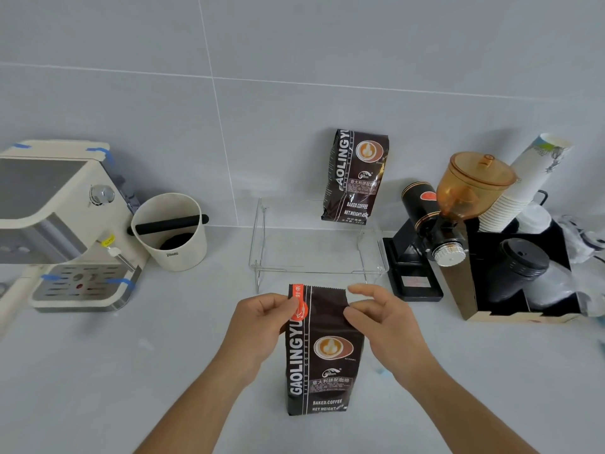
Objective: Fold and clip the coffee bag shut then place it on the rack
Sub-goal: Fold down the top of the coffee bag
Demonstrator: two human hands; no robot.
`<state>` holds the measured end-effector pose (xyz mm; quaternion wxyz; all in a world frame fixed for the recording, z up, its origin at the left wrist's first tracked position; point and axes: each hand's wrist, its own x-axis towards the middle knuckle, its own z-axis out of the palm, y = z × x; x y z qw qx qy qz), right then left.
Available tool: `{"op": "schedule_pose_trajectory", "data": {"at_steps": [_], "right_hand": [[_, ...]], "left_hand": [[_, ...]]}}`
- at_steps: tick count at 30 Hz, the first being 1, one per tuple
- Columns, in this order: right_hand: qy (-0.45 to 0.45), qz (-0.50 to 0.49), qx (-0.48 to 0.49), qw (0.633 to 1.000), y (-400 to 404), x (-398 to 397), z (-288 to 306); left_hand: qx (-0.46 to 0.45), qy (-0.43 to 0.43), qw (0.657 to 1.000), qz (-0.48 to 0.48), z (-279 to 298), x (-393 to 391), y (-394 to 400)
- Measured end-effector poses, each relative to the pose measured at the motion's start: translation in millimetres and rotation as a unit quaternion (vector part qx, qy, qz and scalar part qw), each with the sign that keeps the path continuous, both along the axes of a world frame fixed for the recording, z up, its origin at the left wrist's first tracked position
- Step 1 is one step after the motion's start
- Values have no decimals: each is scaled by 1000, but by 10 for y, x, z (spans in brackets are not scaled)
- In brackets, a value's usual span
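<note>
Bag: I see a dark coffee bag [322, 352] standing upright on the counter [131, 371], just in front of the rack; its top is still unfolded and flat
Bag print: "GAOLINGYU" runs up the left side, a latte-art emblem sits in the middle, "BAKED.COFFEE" and "NET.WEIGHT" lie along the bottom, Chinese lines between them
Red strip: an orange-red label [299, 304] with Chinese characters sits at the bag's top left corner
Left hand: my left hand [262, 322] pinches the top left edge of the bag, fingers closed over the red strip
Right hand: my right hand [381, 319] touches the top right edge with thumb and a curled finger, the index stretched loose above; I cannot tell if it grips firmly
Rack: a clear acrylic rack [314, 253] stands behind the bag, against the wall
Second bag: another bag [355, 176] with the same print stands on the rack's right end, leaning on the tiles
Left side: cream espresso machine [62, 224] with blue tape, beside it a cream knock box [170, 231] with small unreadable lettering
Right side: black grinder [432, 231] with amber hopper, then paper cups [520, 191] and black lids [520, 257] in a holder
</note>
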<state>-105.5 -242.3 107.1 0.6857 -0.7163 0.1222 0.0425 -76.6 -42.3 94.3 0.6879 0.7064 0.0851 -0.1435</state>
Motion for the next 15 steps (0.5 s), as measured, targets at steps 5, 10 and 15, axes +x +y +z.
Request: {"op": "schedule_pose_trajectory", "data": {"at_steps": [5, 10, 15], "right_hand": [[-58, 11, -37, 998, 65, 55, 5], [-44, -3, -29, 999, 82, 55, -22], [-32, -2, -71, 997, 93, 46, -39]], "left_hand": [[9, -3, 1000, -14, 28, -12, 25], [39, -25, 998, -36, 14, -22, 80], [36, -44, 997, -58, 0, -44, 107]]}}
